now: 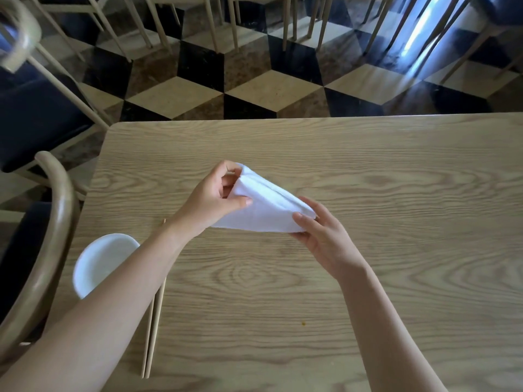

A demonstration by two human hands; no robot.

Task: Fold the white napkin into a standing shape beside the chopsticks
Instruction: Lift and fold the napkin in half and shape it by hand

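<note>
The white napkin [266, 206] is folded into a thick wedge and held just above the middle of the wooden table [368, 171]. My left hand [210, 196] pinches its upper left end with thumb and fingers. My right hand [325, 236] grips its lower right corner from below. A pair of pale wooden chopsticks [154, 329] lies on the table to the left, partly hidden under my left forearm; only one tip shows beyond the wrist.
A white bowl [96, 264] sits near the table's left edge, partly covered by my left arm. Curved-back chairs with dark seats [51, 250] stand close on the left. Beyond the far edge lie a chequered floor and more chair legs.
</note>
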